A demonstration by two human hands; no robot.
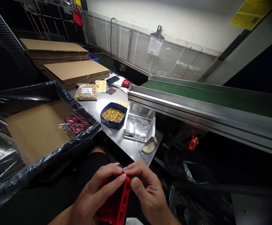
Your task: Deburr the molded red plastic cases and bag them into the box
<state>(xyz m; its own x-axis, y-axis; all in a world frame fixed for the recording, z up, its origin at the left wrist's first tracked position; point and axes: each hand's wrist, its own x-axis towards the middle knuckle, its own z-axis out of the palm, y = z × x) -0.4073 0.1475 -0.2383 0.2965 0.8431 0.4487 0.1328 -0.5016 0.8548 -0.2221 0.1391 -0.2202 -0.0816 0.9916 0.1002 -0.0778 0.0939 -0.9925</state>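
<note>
Low in front of me, my left hand (91, 193) grips a red plastic part (123, 203) with a row of rectangular slots along its edge. The left fingers reach over its upper end. My right hand (147, 190) closes around the same upper corner, its index fingertip meeting the left fingertips and its thumb beside the slotted edge. Whether a small piece sits between the fingertips is hidden. Beyond the hands, a blue bin (113, 124) of small brass-coloured pieces (113, 115) stands on the metal table (117, 137).
Left is a box lined with black plastic (56, 153), holding bagged red parts (77, 124). Cardboard stacks (77, 70) stand behind. A white tray (139, 125) with clear bags is beside the bin. A green conveyor (185, 93) runs right. A bag of brass pieces (86, 91) lies farther back.
</note>
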